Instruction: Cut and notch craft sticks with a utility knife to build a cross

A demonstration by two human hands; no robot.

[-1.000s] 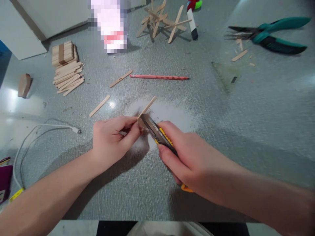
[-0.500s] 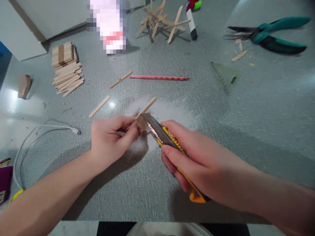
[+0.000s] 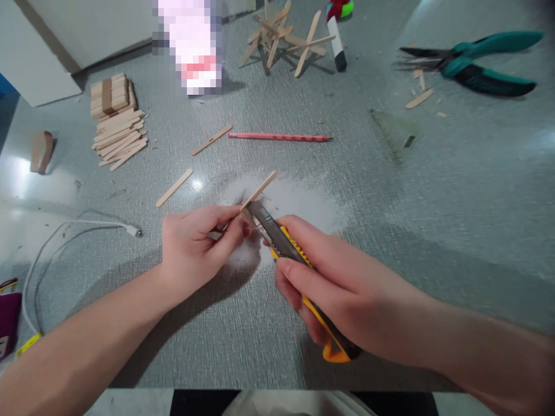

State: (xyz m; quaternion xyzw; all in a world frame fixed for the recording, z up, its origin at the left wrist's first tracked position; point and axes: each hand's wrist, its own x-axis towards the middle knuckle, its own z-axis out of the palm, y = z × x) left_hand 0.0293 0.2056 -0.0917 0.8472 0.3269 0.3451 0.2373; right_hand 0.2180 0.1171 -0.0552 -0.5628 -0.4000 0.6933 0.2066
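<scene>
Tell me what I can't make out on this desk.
In the head view:
- Held stick: near end hidden by the left hand.
- Knife: handle partly covered by the right hand.
- Purple thing: cut off by the picture's left edge.
- Pink-and-white thing: blurred by pixel blocks.
- Triangle ruler: markings too small to read.

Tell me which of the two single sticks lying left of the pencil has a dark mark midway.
The upper stick, its end beside the eraser end of the pink pencil; the lower stick, nearer the left hand, shows none.
</scene>
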